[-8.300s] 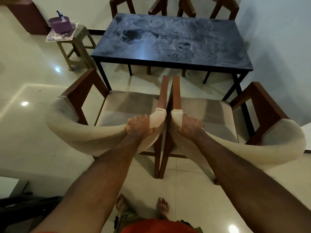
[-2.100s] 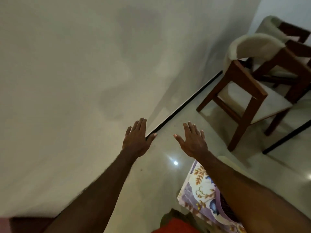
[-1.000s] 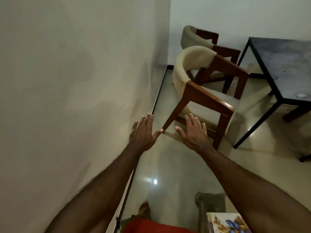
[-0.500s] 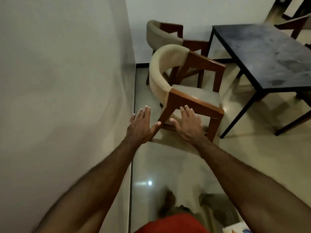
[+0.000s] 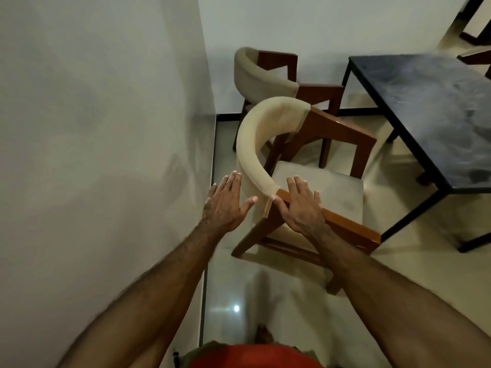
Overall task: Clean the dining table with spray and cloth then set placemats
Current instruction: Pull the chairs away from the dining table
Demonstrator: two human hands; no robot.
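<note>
Both forearms are bare and without sleeves. The left hand (image 5: 224, 205) and the right hand (image 5: 301, 207) have no rings, watch or gloves. Below the hands, a red garment (image 5: 255, 358) covers the person's body.

The table (image 5: 430, 112) stands at the right of the view, cut off by the right edge. It has a dark, near-black rectangular top on a thin black metal frame with slender straight legs. The top is level and shows pale, smeared, streaky marks across much of its surface, with a darker patch near its right side. One near corner and two edges of the top are visible.
</note>
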